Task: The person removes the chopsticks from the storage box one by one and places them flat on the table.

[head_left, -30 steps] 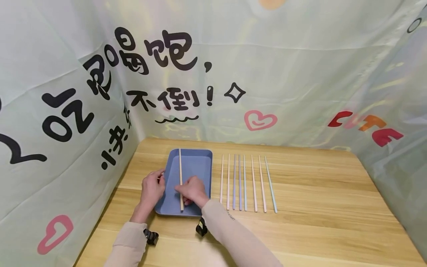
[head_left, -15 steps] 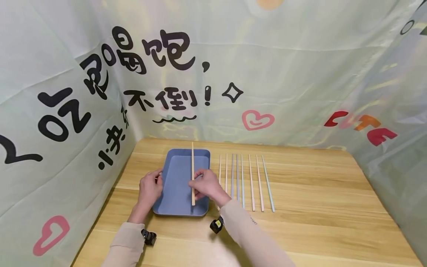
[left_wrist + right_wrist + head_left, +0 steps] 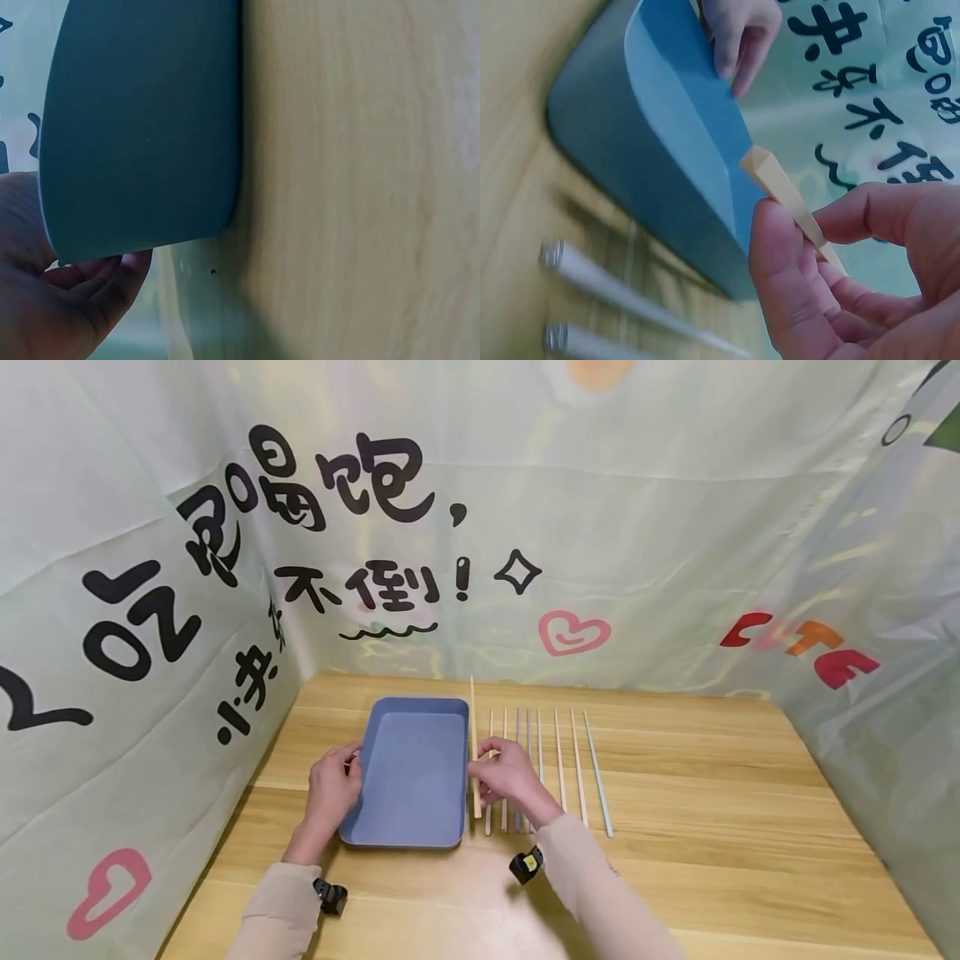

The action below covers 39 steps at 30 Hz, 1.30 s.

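In the head view a blue rectangular tray [image 3: 416, 781] stands on the table. My left hand [image 3: 334, 783] grips its left rim, fingers curled against the wall, as the left wrist view shows on the tray's outer side [image 3: 142, 135]. Just past the right rim, my right hand [image 3: 512, 777] pinches a pale yellow chopstick [image 3: 474, 735] near its thick end. Up close in the right wrist view, thumb and fingers meet around the square end of that chopstick [image 3: 780, 187]. It is held raised, thin tip pointing away toward the back wall.
Several chopsticks lie side by side to the right of the tray, including a light blue one [image 3: 598, 772] at the far right and a pink one [image 3: 579, 768] beside it. Printed fabric [image 3: 660, 552] walls in the wooden table [image 3: 712, 793] at the back and sides.
My right hand has lifted the yellow chopstick from over the tray and carried it right, past the right rim. My left hand has stayed at the tray's left side.
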Motion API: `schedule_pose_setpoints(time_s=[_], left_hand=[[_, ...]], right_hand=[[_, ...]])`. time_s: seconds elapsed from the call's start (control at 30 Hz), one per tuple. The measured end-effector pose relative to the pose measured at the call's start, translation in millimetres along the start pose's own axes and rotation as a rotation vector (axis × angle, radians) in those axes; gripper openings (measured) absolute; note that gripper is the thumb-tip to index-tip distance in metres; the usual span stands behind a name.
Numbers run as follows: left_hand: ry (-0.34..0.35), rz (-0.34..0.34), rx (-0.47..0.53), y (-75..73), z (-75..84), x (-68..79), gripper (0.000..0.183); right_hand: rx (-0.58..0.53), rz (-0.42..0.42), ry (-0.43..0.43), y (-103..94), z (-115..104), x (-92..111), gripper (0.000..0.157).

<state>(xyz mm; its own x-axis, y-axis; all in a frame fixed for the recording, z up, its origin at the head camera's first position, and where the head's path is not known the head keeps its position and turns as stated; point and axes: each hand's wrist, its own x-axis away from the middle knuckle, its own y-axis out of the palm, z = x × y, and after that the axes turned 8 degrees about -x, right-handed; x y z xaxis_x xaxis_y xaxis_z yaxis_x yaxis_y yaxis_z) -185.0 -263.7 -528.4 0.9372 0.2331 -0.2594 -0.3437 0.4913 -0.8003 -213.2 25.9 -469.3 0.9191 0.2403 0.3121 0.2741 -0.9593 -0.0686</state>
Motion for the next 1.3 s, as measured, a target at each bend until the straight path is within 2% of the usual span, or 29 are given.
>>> schedule_pose_setpoints(time_s=[0.37, 0.63, 0.87, 1.07, 1.3], left_hand=[[-0.002, 0.009, 0.009, 2.3, -2.1, 1.4, 0.034], [0.007, 0.017, 0.012, 2.0, -3.1, 1.0, 0.033], [0.012, 0.015, 0.0, 2.2, -3.1, 0.5, 0.034], [0.019, 0.02, 0.0, 2.2, -2.7, 0.7, 0.033], [0.027, 0.025, -0.003, 2.0, -2.7, 1.1, 0.033]], right_hand=[[0.052, 0.135, 0.014, -66.4, 19, 7, 0.031], [0.143, 0.194, 0.046, -113.0, 29, 18, 0.048], [0.243, 0.228, 0.051, -153.6, 38, 27, 0.048], [0.29, 0.257, 0.056, -177.6, 45, 34, 0.044], [0.321, 0.277, 0.08, -192.6, 52, 42, 0.041]])
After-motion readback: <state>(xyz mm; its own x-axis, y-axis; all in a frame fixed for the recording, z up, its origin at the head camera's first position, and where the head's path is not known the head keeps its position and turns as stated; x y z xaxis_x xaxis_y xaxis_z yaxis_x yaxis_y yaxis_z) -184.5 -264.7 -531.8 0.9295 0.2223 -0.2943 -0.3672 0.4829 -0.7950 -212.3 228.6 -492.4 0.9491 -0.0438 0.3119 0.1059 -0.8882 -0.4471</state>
